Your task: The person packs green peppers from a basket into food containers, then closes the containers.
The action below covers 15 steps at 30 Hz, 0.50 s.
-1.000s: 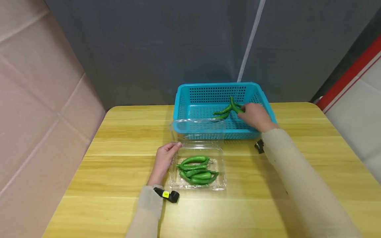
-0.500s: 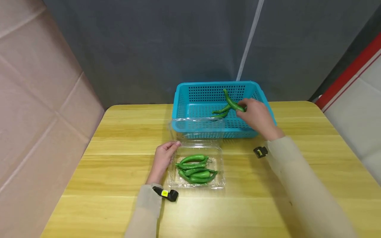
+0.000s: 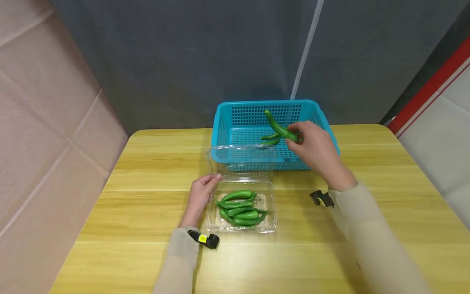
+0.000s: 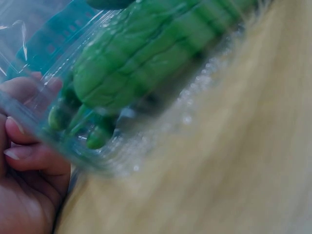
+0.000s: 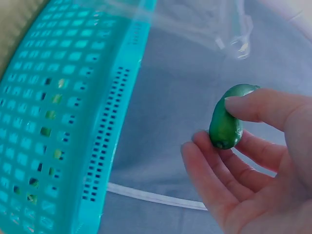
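Pinching one long, curved, smooth green pepper (image 3: pixel 278 128), the right hand (image 3: pixel 316 147) has it sticking out to its left, while the left hand (image 3: pixel 200 196) pinches the edge of a clear box (image 3: pixel 271 196).

A raised transparent lid (image 3: pixel 240 166) stands between the basket (image 3: pixel 217 130) and tray (image 3: pixel 271 206); the left hand (image 3: pixel 201 195) occupies the tray's far left corner. Free passage runs round the lid's right end, above the table (image 3: pixel 290 253).
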Each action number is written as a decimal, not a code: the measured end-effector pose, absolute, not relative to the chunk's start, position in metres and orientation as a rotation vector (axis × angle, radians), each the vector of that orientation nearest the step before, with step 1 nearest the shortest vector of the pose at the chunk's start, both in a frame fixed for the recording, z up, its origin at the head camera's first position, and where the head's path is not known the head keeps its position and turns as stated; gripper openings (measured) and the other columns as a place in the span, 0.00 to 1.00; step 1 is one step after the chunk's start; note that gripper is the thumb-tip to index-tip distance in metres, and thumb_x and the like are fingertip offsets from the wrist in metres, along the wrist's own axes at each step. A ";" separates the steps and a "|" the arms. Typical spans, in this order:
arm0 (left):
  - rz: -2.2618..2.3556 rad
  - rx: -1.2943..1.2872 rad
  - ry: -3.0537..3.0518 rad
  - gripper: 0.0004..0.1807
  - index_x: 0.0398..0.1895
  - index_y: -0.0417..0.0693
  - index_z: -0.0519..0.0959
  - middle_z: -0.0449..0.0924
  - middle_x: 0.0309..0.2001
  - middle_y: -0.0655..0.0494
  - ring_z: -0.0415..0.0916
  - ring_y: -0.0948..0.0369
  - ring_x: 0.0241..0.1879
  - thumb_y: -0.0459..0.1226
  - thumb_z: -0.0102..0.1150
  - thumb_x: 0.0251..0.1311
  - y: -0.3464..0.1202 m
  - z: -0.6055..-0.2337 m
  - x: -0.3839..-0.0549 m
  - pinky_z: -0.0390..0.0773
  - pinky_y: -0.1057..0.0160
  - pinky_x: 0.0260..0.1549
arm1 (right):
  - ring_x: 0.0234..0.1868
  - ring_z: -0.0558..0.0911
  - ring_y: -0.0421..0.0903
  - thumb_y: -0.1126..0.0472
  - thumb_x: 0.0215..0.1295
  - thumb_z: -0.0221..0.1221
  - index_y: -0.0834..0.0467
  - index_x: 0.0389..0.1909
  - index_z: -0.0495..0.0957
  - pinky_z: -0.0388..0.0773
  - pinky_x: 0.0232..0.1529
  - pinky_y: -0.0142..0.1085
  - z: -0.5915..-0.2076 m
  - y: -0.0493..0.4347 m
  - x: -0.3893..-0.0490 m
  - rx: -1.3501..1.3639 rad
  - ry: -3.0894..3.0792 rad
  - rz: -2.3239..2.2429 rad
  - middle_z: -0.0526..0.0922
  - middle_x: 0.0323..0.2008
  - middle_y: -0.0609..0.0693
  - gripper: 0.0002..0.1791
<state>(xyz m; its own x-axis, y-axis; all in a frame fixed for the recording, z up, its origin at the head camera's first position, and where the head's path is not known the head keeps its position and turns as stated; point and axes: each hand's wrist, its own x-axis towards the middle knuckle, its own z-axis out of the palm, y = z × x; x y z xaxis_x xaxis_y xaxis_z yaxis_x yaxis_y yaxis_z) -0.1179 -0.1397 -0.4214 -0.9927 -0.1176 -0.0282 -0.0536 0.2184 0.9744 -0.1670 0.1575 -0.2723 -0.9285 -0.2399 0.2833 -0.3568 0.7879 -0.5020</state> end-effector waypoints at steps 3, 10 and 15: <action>-1.930 0.167 -2.407 0.23 0.37 0.49 0.82 0.80 0.37 0.56 0.55 0.67 0.07 0.57 0.57 0.50 -0.140 -0.421 -0.117 0.57 0.70 0.04 | 0.34 0.73 0.46 0.56 0.58 0.58 0.57 0.47 0.74 0.73 0.31 0.41 -0.270 0.156 -0.157 0.468 -2.757 0.861 0.73 0.38 0.50 0.16; -1.929 0.182 -2.405 0.21 0.36 0.48 0.82 0.79 0.31 0.44 0.54 0.66 0.06 0.55 0.56 0.53 -0.139 -0.416 -0.115 0.57 0.69 0.04 | 0.35 0.75 0.43 0.58 0.56 0.60 0.58 0.46 0.75 0.77 0.33 0.39 -0.270 0.151 -0.137 0.449 -2.672 0.989 0.72 0.39 0.50 0.16; -1.916 0.178 -2.386 0.23 0.35 0.50 0.82 0.78 0.26 0.44 0.54 0.66 0.06 0.58 0.57 0.49 -0.141 -0.424 -0.117 0.56 0.68 0.03 | 0.37 0.74 0.42 0.59 0.55 0.61 0.59 0.45 0.75 0.78 0.33 0.37 -0.273 0.149 -0.128 0.447 -2.605 1.084 0.72 0.38 0.49 0.16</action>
<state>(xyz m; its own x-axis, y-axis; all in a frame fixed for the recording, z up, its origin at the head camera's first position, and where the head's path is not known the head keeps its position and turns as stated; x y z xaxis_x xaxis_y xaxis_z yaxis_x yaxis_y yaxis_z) -0.1173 -0.1406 -0.4242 -0.9904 -0.1377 -0.0130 -0.0424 0.2127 0.9762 -0.1275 0.1492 -0.2730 -0.9118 -0.1733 0.3722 -0.3862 0.6696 -0.6344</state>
